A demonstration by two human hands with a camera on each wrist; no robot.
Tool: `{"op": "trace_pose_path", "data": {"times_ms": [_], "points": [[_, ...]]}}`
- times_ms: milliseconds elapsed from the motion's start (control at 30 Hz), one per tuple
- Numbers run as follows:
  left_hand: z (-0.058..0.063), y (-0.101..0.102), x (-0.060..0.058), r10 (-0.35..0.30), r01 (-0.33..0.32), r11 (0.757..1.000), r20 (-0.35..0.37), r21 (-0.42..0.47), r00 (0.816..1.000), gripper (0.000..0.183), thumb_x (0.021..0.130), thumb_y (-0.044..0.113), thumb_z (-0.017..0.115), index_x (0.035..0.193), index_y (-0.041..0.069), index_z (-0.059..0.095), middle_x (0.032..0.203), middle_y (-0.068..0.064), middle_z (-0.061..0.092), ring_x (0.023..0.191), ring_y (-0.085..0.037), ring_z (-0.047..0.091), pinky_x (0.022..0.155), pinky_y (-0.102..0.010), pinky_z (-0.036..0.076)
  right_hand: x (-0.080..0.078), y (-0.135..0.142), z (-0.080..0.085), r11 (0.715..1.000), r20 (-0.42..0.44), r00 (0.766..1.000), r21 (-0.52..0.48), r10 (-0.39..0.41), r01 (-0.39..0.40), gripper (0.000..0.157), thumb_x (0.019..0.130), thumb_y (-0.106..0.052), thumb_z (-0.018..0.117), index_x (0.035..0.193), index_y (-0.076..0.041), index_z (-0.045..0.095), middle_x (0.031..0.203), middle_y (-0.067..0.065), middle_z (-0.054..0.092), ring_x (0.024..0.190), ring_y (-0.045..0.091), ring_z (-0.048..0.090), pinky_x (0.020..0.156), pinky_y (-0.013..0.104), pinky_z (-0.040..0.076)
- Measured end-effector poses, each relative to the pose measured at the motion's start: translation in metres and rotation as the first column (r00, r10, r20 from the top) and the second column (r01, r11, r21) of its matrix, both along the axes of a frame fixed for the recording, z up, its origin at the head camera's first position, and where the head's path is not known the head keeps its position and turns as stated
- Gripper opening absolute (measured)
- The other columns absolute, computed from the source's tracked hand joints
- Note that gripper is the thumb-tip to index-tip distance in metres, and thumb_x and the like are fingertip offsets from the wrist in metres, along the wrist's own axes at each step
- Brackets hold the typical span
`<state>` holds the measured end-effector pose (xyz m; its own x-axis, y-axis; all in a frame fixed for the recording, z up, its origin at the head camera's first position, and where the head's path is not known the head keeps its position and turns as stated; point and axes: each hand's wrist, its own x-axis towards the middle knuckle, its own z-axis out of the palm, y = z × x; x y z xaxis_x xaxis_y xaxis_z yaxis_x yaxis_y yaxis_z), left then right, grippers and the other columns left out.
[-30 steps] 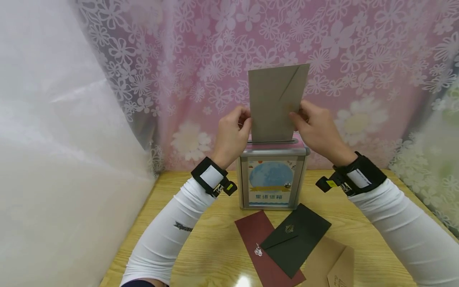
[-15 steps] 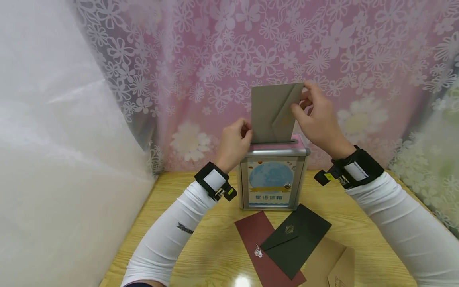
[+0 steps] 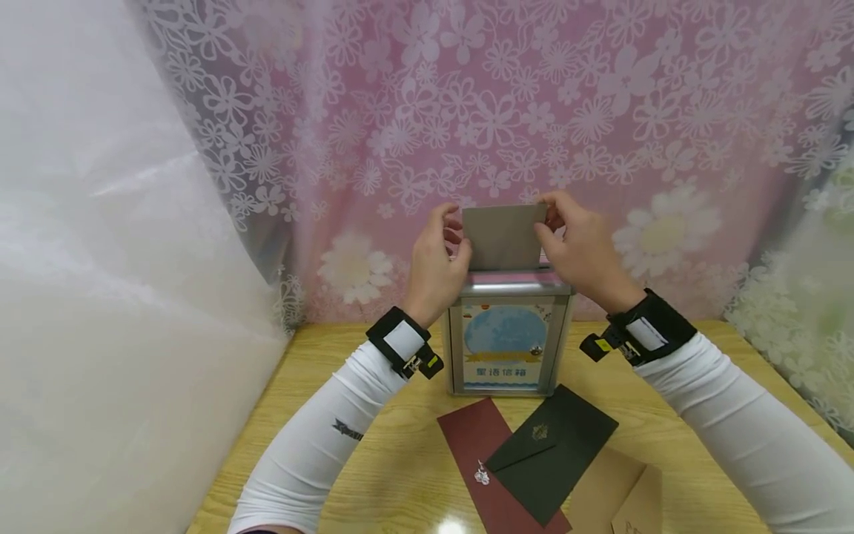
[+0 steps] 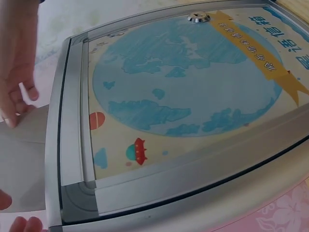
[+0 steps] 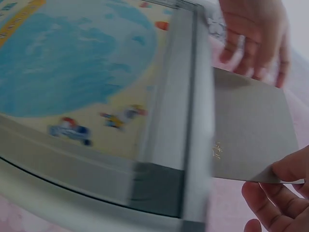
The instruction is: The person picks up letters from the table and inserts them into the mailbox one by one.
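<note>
A grey-beige envelope [image 3: 502,237] stands upright in the top slot of a silver-framed letter box [image 3: 454,348], its lower part hidden inside. My right hand [image 3: 582,248] pinches the envelope's right edge near the top corner, thumb on the front face and fingers behind, as the right wrist view shows. On the other side my left hand [image 3: 435,259] is loosely spread next to the left edge, thumb and fingers apart. In the right wrist view, gold lettering shows on the envelope [image 5: 256,125] close to the slot.
Before the box lie a dark red envelope [image 3: 467,430] with a silver charm [image 3: 482,472], a dark green envelope [image 3: 567,445] overlapping it, and a brown kraft envelope [image 3: 603,486]. They rest on a wooden table [image 3: 373,460]. A pink floral curtain [image 3: 400,111] hangs behind.
The grey-beige envelope has slid down into the slot, with much less showing above. My right hand shifted up its edge, then came down with it. My left fingers have loosened from its left edge.
</note>
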<state>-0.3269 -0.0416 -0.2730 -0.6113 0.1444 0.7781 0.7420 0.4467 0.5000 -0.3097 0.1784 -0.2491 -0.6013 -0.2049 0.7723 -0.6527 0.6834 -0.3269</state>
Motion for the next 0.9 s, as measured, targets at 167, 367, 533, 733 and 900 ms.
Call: {"op": "trace_pose_path", "data": {"times_ms": [167,367,533,733,900], "points": [[-0.001,0.000,0.000,0.017,-0.018,1.000,-0.052,-0.023,0.999,0.033,0.091,0.002,0.055,0.124,0.007,0.054,0.097,-0.007,0.059,0.080,-0.011,0.053,0.069,-0.032,0.052,-0.001,0.001,-0.017,1.000,0.066,0.998,0.013,0.017,-0.017,0.022,0.094,-0.010,0.055,0.116,-0.006,0.055,0.086,0.006,0.060,0.068,0.015,0.051,0.053,0.035,0.038],[-0.012,-0.003,-0.001,0.085,-0.085,0.989,-0.001,-0.124,0.996,0.013,0.092,0.007,0.057,0.103,0.006,0.065,0.090,-0.003,0.063,0.078,-0.009,0.054,0.067,-0.029,0.050,-0.001,0.003,-0.033,1.000,0.099,0.995,0.029,0.004,-0.006,0.018,0.095,-0.012,0.056,0.110,-0.005,0.063,0.085,0.006,0.061,0.068,0.014,0.051,0.057,0.036,0.042],[-0.022,-0.005,-0.002,0.148,-0.138,0.963,0.025,-0.233,0.989,0.010,0.092,0.012,0.059,0.095,0.010,0.069,0.090,-0.001,0.065,0.082,-0.011,0.052,0.070,-0.031,0.048,-0.003,0.006,-0.045,0.996,0.090,0.996,0.091,-0.026,0.017,0.018,0.093,-0.012,0.058,0.104,-0.004,0.069,0.090,0.008,0.063,0.081,0.020,0.050,0.065,0.040,0.044],[-0.029,-0.007,-0.003,0.174,-0.168,0.934,-0.009,-0.315,0.985,0.015,0.093,0.014,0.057,0.090,0.013,0.071,0.091,0.000,0.064,0.081,-0.013,0.050,0.074,-0.035,0.044,-0.003,0.009,-0.052,0.992,0.079,0.996,0.123,-0.029,0.019,0.015,0.092,-0.012,0.060,0.095,-0.005,0.073,0.099,0.011,0.065,0.097,0.030,0.047,0.078,0.051,0.038],[-0.031,-0.006,-0.004,0.176,-0.174,0.930,-0.022,-0.323,0.984,0.017,0.093,0.015,0.055,0.090,0.014,0.072,0.090,0.000,0.063,0.081,-0.014,0.048,0.072,-0.036,0.043,-0.004,0.009,-0.052,0.992,0.071,0.997,0.124,-0.031,0.022,0.017,0.093,-0.013,0.058,0.095,-0.005,0.073,0.101,0.012,0.065,0.098,0.031,0.047,0.078,0.052,0.037]]}}
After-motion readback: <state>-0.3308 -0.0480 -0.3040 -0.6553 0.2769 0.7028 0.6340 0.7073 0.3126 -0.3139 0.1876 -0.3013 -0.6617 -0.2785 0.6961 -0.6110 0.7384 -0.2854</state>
